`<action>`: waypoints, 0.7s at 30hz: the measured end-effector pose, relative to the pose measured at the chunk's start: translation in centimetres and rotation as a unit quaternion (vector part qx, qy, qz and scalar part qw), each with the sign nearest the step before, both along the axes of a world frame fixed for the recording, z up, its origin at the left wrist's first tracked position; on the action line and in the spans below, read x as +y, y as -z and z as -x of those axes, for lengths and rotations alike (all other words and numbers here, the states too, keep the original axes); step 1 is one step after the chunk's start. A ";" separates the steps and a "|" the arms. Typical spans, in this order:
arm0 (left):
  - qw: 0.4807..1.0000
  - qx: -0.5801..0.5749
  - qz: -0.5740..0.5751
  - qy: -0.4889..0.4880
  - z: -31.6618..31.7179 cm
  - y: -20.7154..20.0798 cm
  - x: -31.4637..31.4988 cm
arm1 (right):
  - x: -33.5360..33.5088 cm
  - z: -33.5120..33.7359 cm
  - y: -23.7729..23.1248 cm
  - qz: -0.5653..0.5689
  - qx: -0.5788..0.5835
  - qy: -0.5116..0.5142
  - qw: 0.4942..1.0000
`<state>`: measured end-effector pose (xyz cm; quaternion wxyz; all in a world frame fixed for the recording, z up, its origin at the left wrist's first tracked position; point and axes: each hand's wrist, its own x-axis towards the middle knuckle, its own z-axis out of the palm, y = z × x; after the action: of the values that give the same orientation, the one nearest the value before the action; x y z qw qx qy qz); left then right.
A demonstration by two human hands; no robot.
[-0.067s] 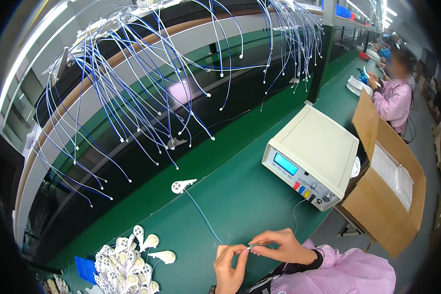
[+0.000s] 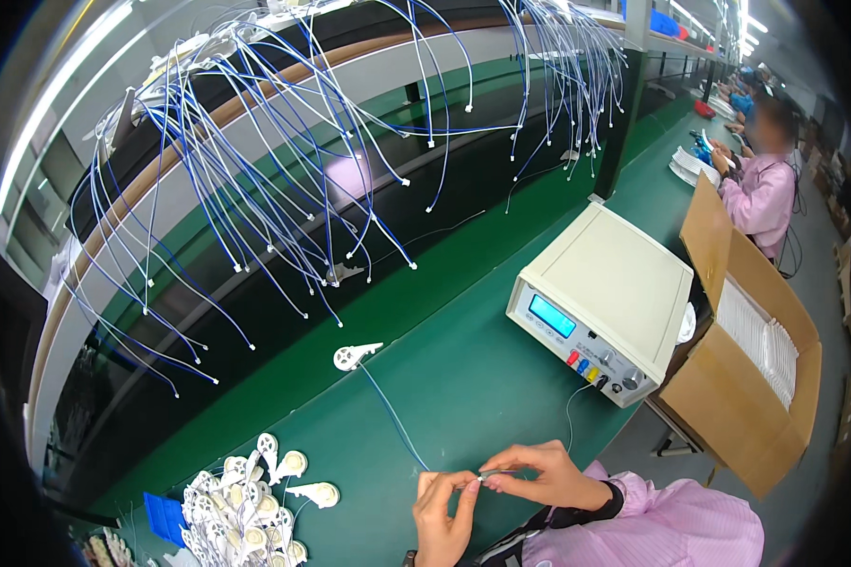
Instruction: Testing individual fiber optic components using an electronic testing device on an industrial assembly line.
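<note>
My left hand [image 2: 442,515] and my right hand [image 2: 547,477] meet above the near edge of the green bench, fingertips pinched together. Between them shows a small white connector [image 2: 480,479]. A thin blue-and-white cable [image 2: 392,420] runs from the left fingers to a white, round-headed part with a pointed tail [image 2: 348,357] lying on the bench. A thin lead [image 2: 569,416] hangs from the front of a beige test instrument [image 2: 605,283] down toward my right hand. My fingers hide most of what is pinched, so whether two connectors are joined cannot be told.
A pile of similar white parts [image 2: 241,510] lies at the lower left beside a blue bin [image 2: 165,520]. Many blue and white cables [image 2: 265,189] hang from the shelf. Right of the instrument stands an open cardboard box [image 2: 728,406]; beyond it sits a co-worker in pink [image 2: 761,194].
</note>
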<state>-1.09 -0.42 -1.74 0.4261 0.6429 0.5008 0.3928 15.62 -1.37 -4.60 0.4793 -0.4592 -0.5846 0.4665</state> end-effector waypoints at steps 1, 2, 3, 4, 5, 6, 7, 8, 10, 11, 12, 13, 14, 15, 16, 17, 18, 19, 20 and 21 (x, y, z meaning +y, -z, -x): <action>1.000 0.016 -0.024 0.002 0.1 0.0 0.0 | 0.0 0.0 -0.1 -0.017 -0.017 0.004 1.000; 1.000 0.015 -0.024 0.002 0.2 0.1 0.0 | 0.1 0.1 -0.1 -0.033 -0.034 0.009 0.999; 0.999 0.025 -0.041 0.007 0.3 0.1 0.1 | 0.1 0.1 -0.2 -0.034 -0.034 0.009 0.999; 0.998 0.035 -0.058 0.013 0.4 0.1 0.1 | 0.1 0.1 -0.2 -0.073 -0.076 0.019 0.994; 0.998 0.035 -0.059 0.013 0.4 0.2 0.2 | 0.1 0.1 -0.1 -0.112 -0.117 0.029 0.986; 0.997 0.037 -0.060 0.019 0.5 0.3 0.2 | 0.1 0.0 -0.1 -0.112 -0.117 0.030 0.986; 0.997 0.040 -0.061 0.024 0.6 0.4 0.2 | 0.2 -0.1 0.0 -0.137 -0.121 0.022 0.983; 0.997 0.041 -0.061 0.023 0.7 0.3 0.3 | 0.2 -0.1 0.2 -0.162 -0.124 0.014 0.979; 0.999 0.005 0.010 0.044 1.0 0.2 0.4 | 0.5 -0.1 0.3 -0.182 -0.122 0.009 0.976; 0.999 0.005 0.009 0.045 1.2 0.2 0.4 | 0.5 -0.1 0.3 -0.202 -0.122 0.006 0.972; 0.996 -0.022 0.052 0.065 1.4 0.3 0.5 | 0.5 -0.3 0.4 -0.203 -0.121 0.006 0.972; 0.991 -0.048 0.094 0.085 1.7 0.5 0.7 | 0.4 -0.5 0.6 -0.217 -0.124 -0.011 0.968; 0.991 -0.047 0.094 0.085 2.4 1.3 1.3 | 0.3 -0.7 0.7 -0.231 -0.127 -0.028 0.964; 0.969 -0.069 0.162 0.172 3.2 2.7 2.2 | 0.2 -0.9 0.7 -0.230 -0.128 -0.026 0.964; 0.936 -0.088 0.229 0.253 3.7 3.3 2.7 | 0.3 -0.8 0.7 -0.254 -0.138 -0.027 0.957; 0.914 -0.148 0.281 0.252 3.3 2.2 2.9 | 0.2 -0.9 0.7 -0.278 -0.151 -0.027 0.948; 0.915 -0.147 0.281 0.251 2.9 1.0 2.8 | 0.3 -0.8 0.7 -0.278 -0.149 -0.027 0.949; 0.910 -0.188 0.303 0.211 2.3 -0.1 2.5 | 0.2 -0.6 0.7 -0.281 -0.148 -0.013 0.948; 0.902 -0.227 0.323 0.172 2.0 -0.8 2.3 | 0.2 -0.6 0.7 -0.284 -0.149 0.004 0.947; 0.902 -0.226 0.323 0.173 1.9 -1.1 2.2 | 0.0 -0.5 0.8 -0.284 -0.149 0.005 0.947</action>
<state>-3.01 1.82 -0.68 0.7735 0.4401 0.3715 0.2645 16.15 -1.34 -5.38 0.4999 -0.3710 -0.7552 0.2052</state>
